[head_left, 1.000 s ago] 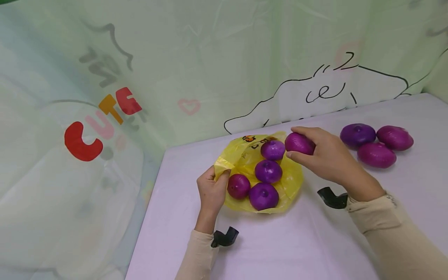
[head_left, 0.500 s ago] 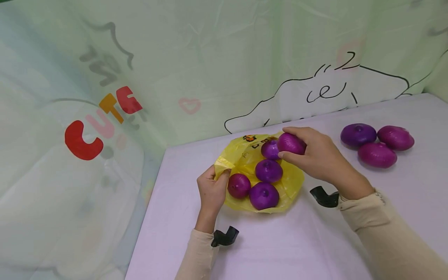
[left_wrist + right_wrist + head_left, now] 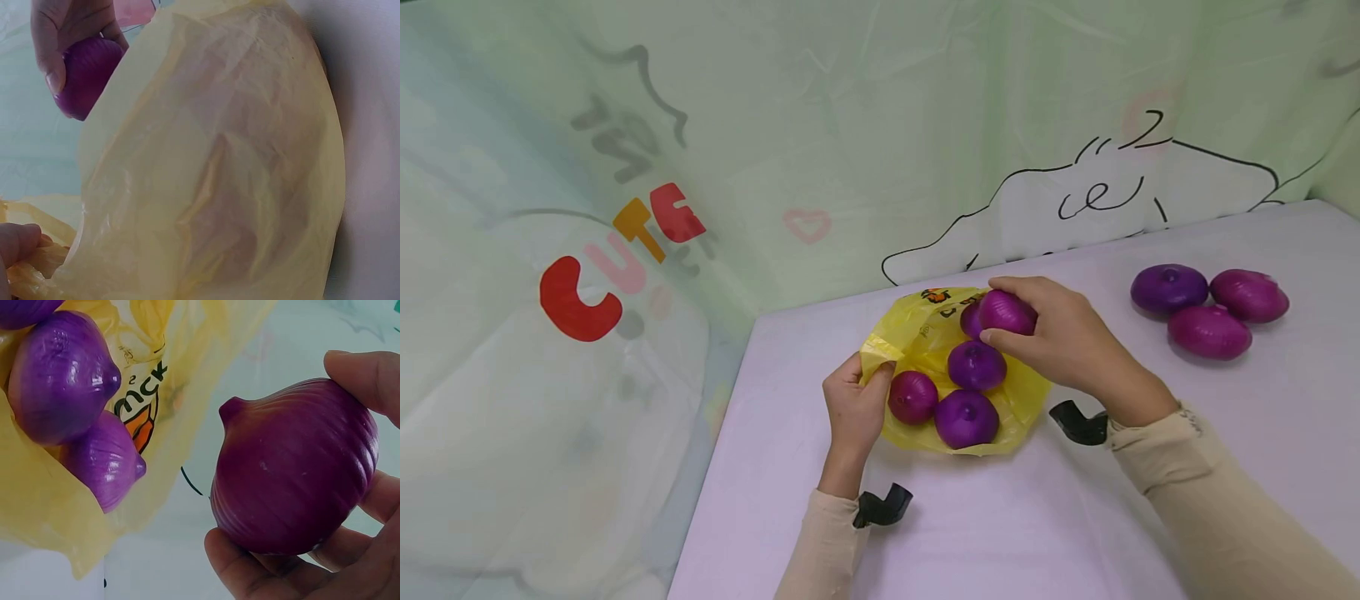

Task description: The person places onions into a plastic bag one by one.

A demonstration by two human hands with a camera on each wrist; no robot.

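My left hand (image 3: 856,403) pinches the left rim of a yellow plastic bag (image 3: 904,337), which lies with its mouth open on the table. Several purple onions sit inside it, among them a reddish one (image 3: 913,397) and a darker one (image 3: 967,419). Over the far right part of the bag, my right hand (image 3: 1060,333) grips a red onion (image 3: 294,469) between thumb and fingers. That onion partly covers another onion (image 3: 970,320) in the head view. Through the left wrist view, the bag's thin side (image 3: 206,156) hides most of its contents.
Three more onions (image 3: 1210,332) stand close together at the right of the white-covered table (image 3: 985,533). A pale green printed curtain (image 3: 820,150) hangs behind and to the left. Black curved mounts (image 3: 883,505) stick out from both wrists.
My right hand has carried the red onion leftward, from beside the bag's right rim to above its far onion. The left hand and the bag stay nearly still.
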